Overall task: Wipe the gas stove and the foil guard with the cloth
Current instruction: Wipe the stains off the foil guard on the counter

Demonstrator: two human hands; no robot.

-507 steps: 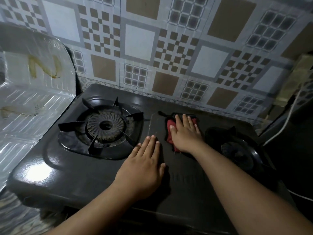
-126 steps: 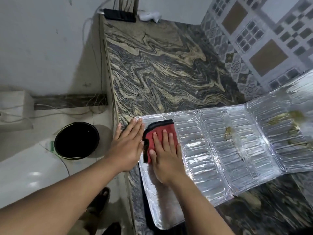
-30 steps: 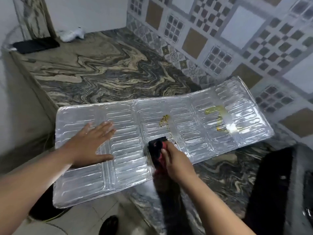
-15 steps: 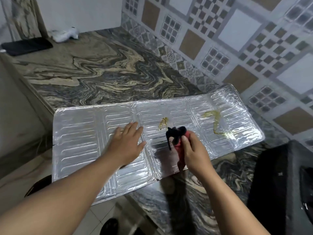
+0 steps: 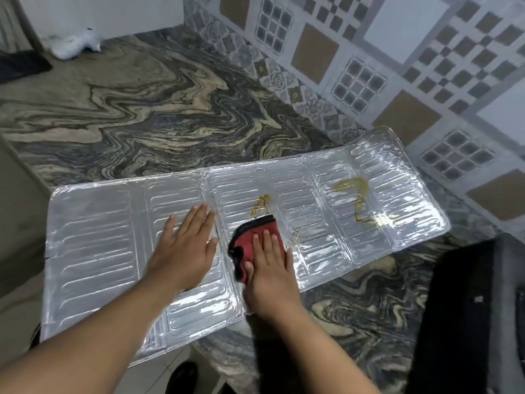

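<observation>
The silver foil guard (image 5: 93, 240) lies flat on the marbled counter, its left end hanging past the counter edge. A small yellow-brown stain (image 5: 260, 207) marks its middle panel and a larger stain (image 5: 356, 199) its right panel. The red cloth (image 5: 257, 237) with a black border lies just below the small stain. My right hand (image 5: 268, 268) presses flat on the cloth with straight fingers. My left hand (image 5: 186, 245) rests flat on the foil to the left of the cloth. The black gas stove (image 5: 471, 317) shows only as a dark edge at the lower right.
The marbled counter (image 5: 147, 118) stretches behind the guard to a patterned tile wall (image 5: 397, 66). A white object (image 5: 75, 45) and a dark flat item (image 5: 20, 66) lie at the far left corner. Floor tiles and a dark shoe (image 5: 181, 376) show below the counter edge.
My right hand held the cloth bunched up half a second ago; now it presses it flat on the foil below the small stain. My left hand stays flat on the guard.
</observation>
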